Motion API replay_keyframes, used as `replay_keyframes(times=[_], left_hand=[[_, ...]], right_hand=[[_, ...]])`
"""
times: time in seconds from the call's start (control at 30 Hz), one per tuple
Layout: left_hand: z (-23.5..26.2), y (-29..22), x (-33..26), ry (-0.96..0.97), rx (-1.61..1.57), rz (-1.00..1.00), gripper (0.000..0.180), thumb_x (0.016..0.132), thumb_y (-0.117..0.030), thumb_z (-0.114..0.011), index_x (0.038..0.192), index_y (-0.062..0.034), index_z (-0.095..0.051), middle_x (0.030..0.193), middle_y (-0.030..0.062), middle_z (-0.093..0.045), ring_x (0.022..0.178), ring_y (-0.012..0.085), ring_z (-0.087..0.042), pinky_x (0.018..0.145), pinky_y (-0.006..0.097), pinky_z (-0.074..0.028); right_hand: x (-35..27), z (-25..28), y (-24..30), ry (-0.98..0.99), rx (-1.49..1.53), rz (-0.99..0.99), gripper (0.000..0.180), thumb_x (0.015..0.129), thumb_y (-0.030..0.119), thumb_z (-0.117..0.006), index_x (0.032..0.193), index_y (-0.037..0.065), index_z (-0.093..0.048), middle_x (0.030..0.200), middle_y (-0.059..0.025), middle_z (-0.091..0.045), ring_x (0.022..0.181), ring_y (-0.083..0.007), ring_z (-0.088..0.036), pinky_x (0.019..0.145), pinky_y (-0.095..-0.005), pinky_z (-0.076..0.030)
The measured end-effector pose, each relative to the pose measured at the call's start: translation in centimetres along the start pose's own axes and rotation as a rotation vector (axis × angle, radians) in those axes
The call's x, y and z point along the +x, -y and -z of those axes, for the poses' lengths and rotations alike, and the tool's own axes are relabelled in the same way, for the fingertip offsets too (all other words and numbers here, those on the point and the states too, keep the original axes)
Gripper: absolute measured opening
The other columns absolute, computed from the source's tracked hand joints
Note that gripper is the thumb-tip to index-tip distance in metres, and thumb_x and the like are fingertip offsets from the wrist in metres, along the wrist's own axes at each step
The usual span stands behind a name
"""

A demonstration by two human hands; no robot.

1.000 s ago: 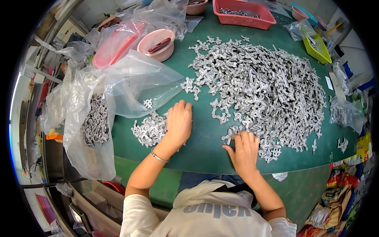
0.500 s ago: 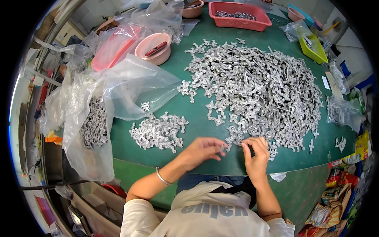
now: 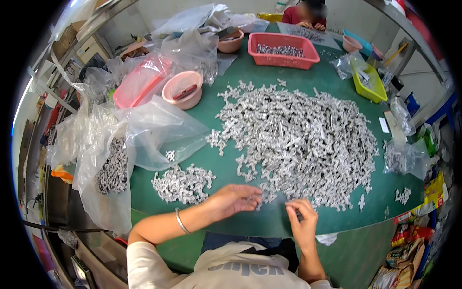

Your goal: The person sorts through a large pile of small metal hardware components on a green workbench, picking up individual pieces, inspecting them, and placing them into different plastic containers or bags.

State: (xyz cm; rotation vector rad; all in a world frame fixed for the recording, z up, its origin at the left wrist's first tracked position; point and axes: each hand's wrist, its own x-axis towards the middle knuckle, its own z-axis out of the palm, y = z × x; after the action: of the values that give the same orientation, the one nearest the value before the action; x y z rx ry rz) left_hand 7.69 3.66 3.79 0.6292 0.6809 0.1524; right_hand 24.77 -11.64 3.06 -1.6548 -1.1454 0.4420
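Note:
My left hand (image 3: 235,200) hovers over the table's near part, fingers bent together around a small grey metal piece (image 3: 259,206) at their tips, mostly hidden. To its right, my right hand (image 3: 304,222) is closed, thumb against the forefinger, with a small metal piece (image 3: 299,216) partly showing inside the curled fingers. Just beyond both hands spreads a large heap of silvery, lobed metal parts (image 3: 298,144). A smaller pile of similar parts (image 3: 184,184) lies left of my left hand. A few loose parts (image 3: 267,192) sit between the hands at the heap's near edge.
Clear plastic bags (image 3: 103,192), one holding metal parts, drape the table's left side. Beyond are a pink bowl (image 3: 195,98) with a red-handled tool and a pink basket (image 3: 284,59) of parts. A yellow-green basket (image 3: 378,91) stands right. Another person (image 3: 301,17) sits at the far end.
The view has tilted up, bringing the person at the far end into sight. My hands are farther apart, and my right hand has drawn back from the heap's edge with its fingers curled.

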Motion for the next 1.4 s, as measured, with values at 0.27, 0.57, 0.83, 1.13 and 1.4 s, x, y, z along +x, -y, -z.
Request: replay_keyframes(times=[0.27,0.57,0.83,1.13,1.4], left_hand=[[-5.6,-23.6,14.6,0.055,-0.132,-0.686,0.059,0.093,-0.026,-0.039,0.131,0.0086,-0.01,0.134,0.0334,-0.012,0.122,0.0447,-0.027,0.101,0.049,-0.028],[-7.3,-10.2,11.4,0.07,0.556,-0.488,0.037,0.087,-0.012,-0.051,0.12,0.0017,-0.043,0.118,0.0138,-0.048,0.108,0.0227,-0.049,0.088,0.033,-0.042],[-5.7,1.6,1.7,0.171,1.513,-0.688,0.034,0.077,-0.003,-0.06,0.11,-0.0024,-0.052,0.12,0.0161,-0.044,0.111,0.0321,-0.043,0.091,0.037,-0.038],[-4.6,6.3,-0.4,-0.101,1.536,-0.666,0.043,0.072,-0.004,-0.064,0.113,-0.001,-0.048,0.127,0.0192,-0.035,0.121,0.0388,-0.032,0.099,0.042,-0.03],[-4.1,6.8,-0.9,-0.216,1.5,-0.758,0.039,0.072,-0.001,-0.063,0.11,-0.002,-0.051,0.125,0.0167,-0.04,0.12,0.0376,-0.034,0.099,0.042,-0.03]], right_hand=[[0.0,-0.1,0.3,0.053,0.086,-0.098,0.006,0.073,-0.003,-0.061,0.079,-0.002,-0.061,0.076,-0.0119,-0.06,0.07,-0.0224,-0.057,0.064,-0.0284,-0.044],[-1.1,4.0,-1.9,-0.163,-0.357,0.024,0.018,0.068,0.001,-0.065,0.085,-0.002,-0.059,0.086,-0.0159,-0.056,0.081,-0.0319,-0.05,0.073,-0.0366,-0.04],[-4.5,2.0,-2.2,0.038,-0.651,-0.11,0.067,0.069,0.02,-0.069,0.122,-0.004,-0.037,0.126,-0.0249,-0.032,0.108,-0.0411,-0.035,0.086,-0.0474,-0.031],[-4.2,-2.2,-2.5,-0.018,-0.507,0.084,0.041,0.072,0.007,-0.063,0.11,-0.003,-0.05,0.122,-0.0192,-0.042,0.11,-0.0366,-0.042,0.084,-0.0447,-0.036],[-0.4,3.5,-4.0,-0.326,-0.573,0.184,0.023,0.071,0.005,-0.063,0.094,0.001,-0.06,0.088,-0.0124,-0.056,0.08,-0.029,-0.048,0.073,-0.0391,-0.038]])
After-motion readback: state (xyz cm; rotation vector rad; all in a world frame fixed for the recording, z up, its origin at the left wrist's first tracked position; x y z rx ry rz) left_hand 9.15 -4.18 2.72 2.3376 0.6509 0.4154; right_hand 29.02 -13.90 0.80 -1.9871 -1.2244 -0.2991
